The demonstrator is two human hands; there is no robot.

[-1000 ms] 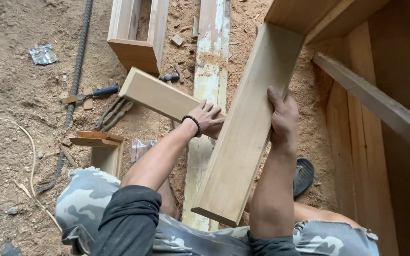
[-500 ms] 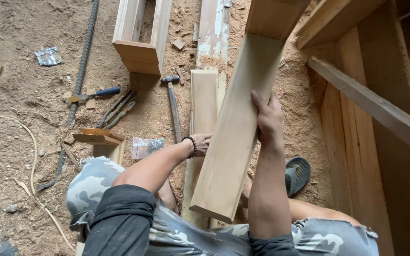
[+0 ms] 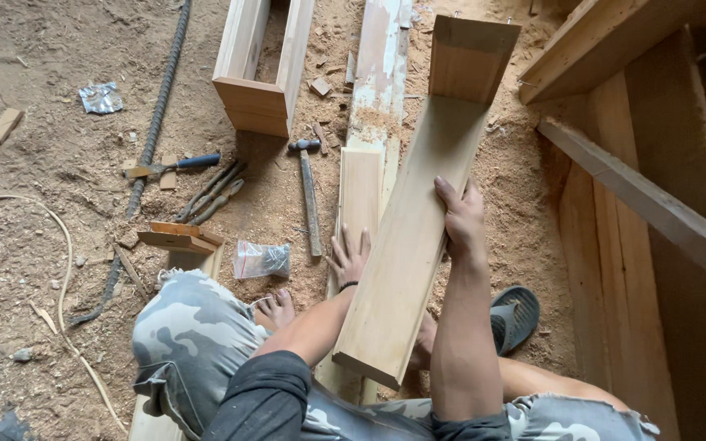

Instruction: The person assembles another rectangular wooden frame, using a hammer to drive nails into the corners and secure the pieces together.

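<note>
My right hand [image 3: 459,216] grips the right edge of a long pale wooden board [image 3: 418,237] that slants up from my lap to a short cross piece nailed at its far end [image 3: 471,57]. My left hand [image 3: 350,255] lies flat, fingers spread, on a shorter plank [image 3: 361,188] resting on the ground to the left of the slanted board. That plank lies along a long whitish painted board [image 3: 382,73].
A hammer [image 3: 308,188] lies just left of the plank, with a small plastic bag [image 3: 261,259] beside it. Pliers [image 3: 214,189], a blue-handled tool [image 3: 175,166], a steel rebar [image 3: 161,106] and a wooden box frame [image 3: 259,65] sit on the sawdust floor. Timber framing [image 3: 631,204] stands at right.
The slanted board has swung down and away, its nailed end piece now showing. My left hand dropped from a loose plank and now presses the plank on the ground.
</note>
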